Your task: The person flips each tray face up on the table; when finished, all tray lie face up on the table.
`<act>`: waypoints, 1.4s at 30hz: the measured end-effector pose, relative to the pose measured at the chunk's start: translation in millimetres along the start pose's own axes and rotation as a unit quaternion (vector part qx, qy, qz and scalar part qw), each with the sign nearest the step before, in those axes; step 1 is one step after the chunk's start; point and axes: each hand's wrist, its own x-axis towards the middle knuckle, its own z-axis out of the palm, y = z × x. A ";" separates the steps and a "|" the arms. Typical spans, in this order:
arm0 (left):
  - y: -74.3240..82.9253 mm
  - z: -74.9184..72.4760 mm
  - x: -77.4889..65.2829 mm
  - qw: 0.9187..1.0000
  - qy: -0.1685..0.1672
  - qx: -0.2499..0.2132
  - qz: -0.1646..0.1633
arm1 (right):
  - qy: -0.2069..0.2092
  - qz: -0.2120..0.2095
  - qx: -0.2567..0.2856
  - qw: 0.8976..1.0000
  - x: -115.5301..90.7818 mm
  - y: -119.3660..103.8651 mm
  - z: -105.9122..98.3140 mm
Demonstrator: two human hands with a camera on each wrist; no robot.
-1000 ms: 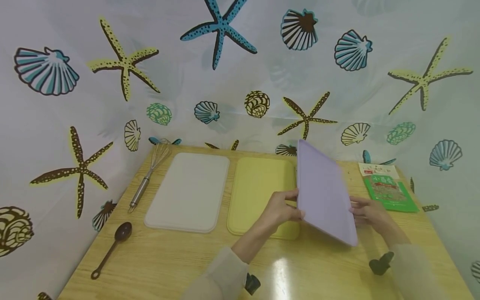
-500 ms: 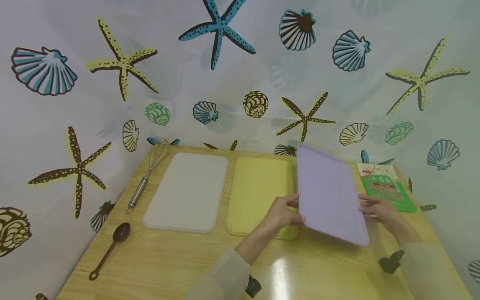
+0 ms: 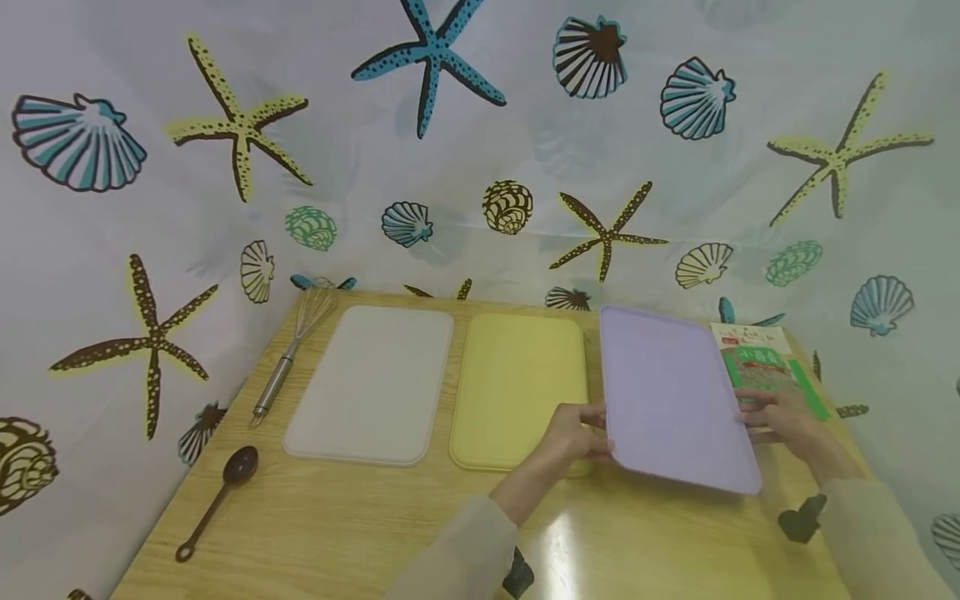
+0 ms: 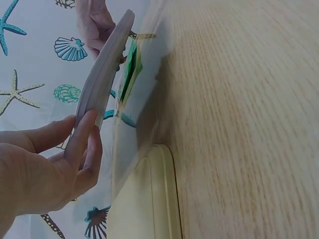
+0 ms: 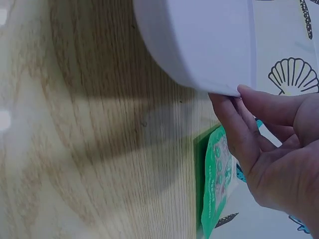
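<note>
A lavender rectangular tray (image 3: 671, 396) is held above the table, its inner face turned up toward the head camera. My left hand (image 3: 573, 437) pinches its left edge between thumb and fingers; the left wrist view shows this hand (image 4: 55, 167) with the tray (image 4: 102, 74) seen nearly edge-on. On the opposite edge, my right hand (image 3: 783, 421) grips the rim, thumb above and fingers beneath, as the right wrist view shows at the tray (image 5: 209, 45). A yellow tray (image 3: 521, 387) lies just left of the lavender one, and a white tray (image 3: 371, 383) lies farther left.
At the table's left side are a whisk (image 3: 288, 358) and a dark brown spoon (image 3: 225, 492). Green seasoning packets (image 3: 765, 367) lie at the back right, partly behind my right hand. A shell-print cloth (image 3: 465, 167) hangs behind the wooden table (image 3: 360, 525).
The lavender tray has tilted from steep toward flat, its right edge swinging right and its top coming down. Both hands keep hold of it and have moved slightly right.
</note>
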 end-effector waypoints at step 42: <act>-18.7 25.3 20.6 0.993 0.025 0.111 -0.012 | 0.010 0.039 -0.064 0.997 13.7 -6.1 -21.1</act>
